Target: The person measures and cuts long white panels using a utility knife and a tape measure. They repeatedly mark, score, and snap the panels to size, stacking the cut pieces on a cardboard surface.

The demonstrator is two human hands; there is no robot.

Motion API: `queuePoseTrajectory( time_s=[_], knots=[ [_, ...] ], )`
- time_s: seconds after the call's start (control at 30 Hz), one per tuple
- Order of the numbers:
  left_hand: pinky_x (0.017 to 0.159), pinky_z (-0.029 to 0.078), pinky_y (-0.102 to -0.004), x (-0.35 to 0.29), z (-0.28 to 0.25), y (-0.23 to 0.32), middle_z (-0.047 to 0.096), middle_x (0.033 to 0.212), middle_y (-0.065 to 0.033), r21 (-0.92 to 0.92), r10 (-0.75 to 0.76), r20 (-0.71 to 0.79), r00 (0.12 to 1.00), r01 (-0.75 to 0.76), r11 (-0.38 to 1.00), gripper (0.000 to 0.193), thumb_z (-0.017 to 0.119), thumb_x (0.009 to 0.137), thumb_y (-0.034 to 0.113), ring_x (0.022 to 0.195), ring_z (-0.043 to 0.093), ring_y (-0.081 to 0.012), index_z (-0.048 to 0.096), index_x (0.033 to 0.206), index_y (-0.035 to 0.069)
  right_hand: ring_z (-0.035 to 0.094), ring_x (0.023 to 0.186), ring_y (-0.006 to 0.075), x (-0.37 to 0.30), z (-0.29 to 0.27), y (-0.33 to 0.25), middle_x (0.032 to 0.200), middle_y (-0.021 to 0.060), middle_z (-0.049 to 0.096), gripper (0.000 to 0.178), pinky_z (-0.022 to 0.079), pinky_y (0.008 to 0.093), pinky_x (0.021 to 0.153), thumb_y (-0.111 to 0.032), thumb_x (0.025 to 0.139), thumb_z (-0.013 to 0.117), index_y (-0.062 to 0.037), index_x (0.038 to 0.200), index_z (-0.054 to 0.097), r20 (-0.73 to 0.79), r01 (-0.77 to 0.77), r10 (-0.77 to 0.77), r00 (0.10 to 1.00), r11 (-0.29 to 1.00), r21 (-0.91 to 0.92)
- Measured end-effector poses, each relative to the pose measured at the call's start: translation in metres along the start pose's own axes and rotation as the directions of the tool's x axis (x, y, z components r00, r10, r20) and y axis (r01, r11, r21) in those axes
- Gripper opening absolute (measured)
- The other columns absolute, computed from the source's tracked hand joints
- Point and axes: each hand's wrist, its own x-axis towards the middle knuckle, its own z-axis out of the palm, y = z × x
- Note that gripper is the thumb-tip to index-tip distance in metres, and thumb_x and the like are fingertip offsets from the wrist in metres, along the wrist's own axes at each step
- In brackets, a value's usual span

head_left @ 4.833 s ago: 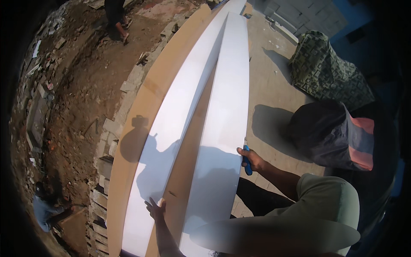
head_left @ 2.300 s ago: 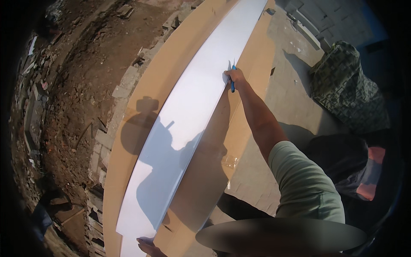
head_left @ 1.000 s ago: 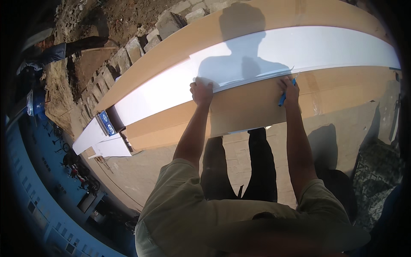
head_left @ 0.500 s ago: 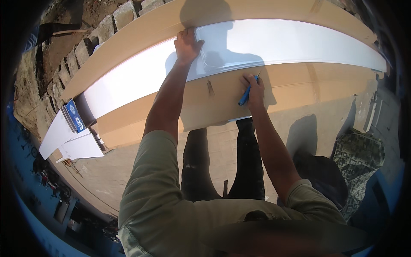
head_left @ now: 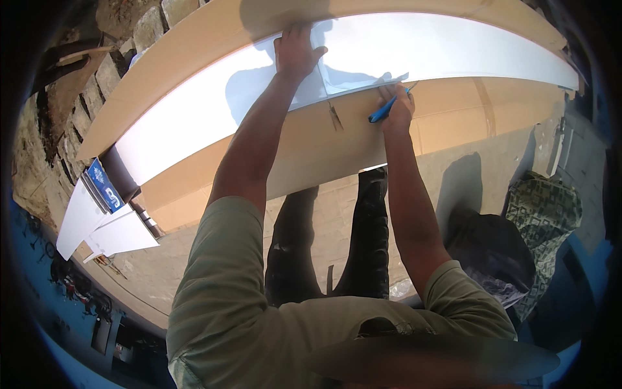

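A long white panel lies across brown cardboard. My left hand presses on it near its far edge, thumb apart from the fingers, beside a crosswise line that looks like a sheet edge. In my right hand is a blue utility knife, its thin tip pointing away to the right. The right fingers are closed round the handle at the panel's near edge; some of them are hidden. Between the hands, on the cardboard, is a slim dark mark or object, too small to tell.
White offcuts and a blue printed box lie at the left end. Stone blocks line the far left. A black bag and a patterned cloth are on the right. My legs stand at the cardboard's near side.
My right hand has moved away from me and slightly right with the knife, from the cardboard to the panel's near edge. My left hand has shifted slightly right and farther away.
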Motion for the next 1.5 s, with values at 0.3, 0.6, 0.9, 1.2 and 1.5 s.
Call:
queuePoseTrajectory(
  time_s=[0.3, 0.6, 0.9, 1.2, 1.5],
  knots=[
    [0.120, 0.041, -0.0568, -0.016, -0.035, -0.038, 0.061, 0.155, -0.0135, 0.288, -0.071, 0.066, 0.995, 0.049, 0.956, 0.079, 0.085, 0.093, 0.045, 0.148, 0.054, -0.0340, 0.058, 0.162, 0.015, 0.071, 0.132, 0.0434, 0.021, -0.002, -0.008, 0.149, 0.0265, 0.065, 0.051, 0.066, 0.0402, 0.087, -0.028, 0.120, 0.053, 0.0085, 0.154, 0.047, -0.008, -0.130, 0.132, 0.991, 0.986, 0.102],
    [0.119, 0.038, -0.0537, -0.006, -0.018, -0.041, 0.060, 0.138, -0.0167, 0.093, -0.209, -0.090, 0.974, 0.217, 0.972, 0.058, 0.087, 0.092, 0.042, 0.132, 0.055, -0.0387, 0.071, 0.134, 0.006, 0.068, 0.123, 0.0305, 0.034, -0.022, 0.015, 0.135, 0.0175, 0.064, 0.044, 0.058, 0.0452, 0.092, -0.032, 0.121, 0.050, 0.0059, 0.143, 0.053, 0.034, -0.110, 0.107, 0.994, 0.885, 0.453],
    [0.120, 0.045, -0.0548, -0.016, -0.026, 0.000, 0.056, 0.154, -0.0182, 0.249, -0.043, -0.113, 0.993, 0.071, 0.966, 0.071, 0.086, 0.094, 0.044, 0.144, 0.054, -0.0383, 0.064, 0.153, 0.010, 0.077, 0.089, 0.0226, -0.036, -0.030, -0.015, 0.105, 0.0132, 0.074, 0.039, 0.062, 0.0324, 0.067, -0.038, 0.114, 0.069, -0.0045, 0.129, 0.057, 0.154, 0.104, -0.071, 0.985, 0.970, -0.219],
    [0.127, 0.037, -0.0655, 0.043, -0.019, 0.077, 0.052, 0.162, -0.0169, 0.312, -0.052, 0.281, 0.958, -0.040, 0.949, 0.099, 0.095, 0.084, 0.051, 0.157, 0.046, -0.0347, 0.054, 0.160, 0.004, 0.070, 0.081, 0.0162, -0.133, 0.021, 0.042, 0.101, 0.0094, 0.072, 0.048, 0.063, 0.0352, 0.072, -0.020, 0.111, 0.061, -0.0056, 0.156, 0.054, 0.405, -0.012, 0.353, 0.843, 0.766, -0.643],
    [0.126, 0.036, -0.0715, 0.039, 0.005, 0.097, 0.053, 0.160, -0.0219, 0.422, -0.007, 0.165, 0.986, -0.064, 0.904, 0.069, 0.081, 0.098, 0.031, 0.153, 0.049, -0.0427, 0.059, 0.155, 0.001, 0.072, 0.123, 0.0415, -0.076, 0.109, 0.068, 0.138, 0.0270, 0.072, 0.061, 0.052, 0.0513, 0.111, -0.025, 0.115, 0.059, -0.0139, 0.173, 0.044, 0.804, 0.859, -0.343, 0.485, 0.359, -0.364]
  ],
)
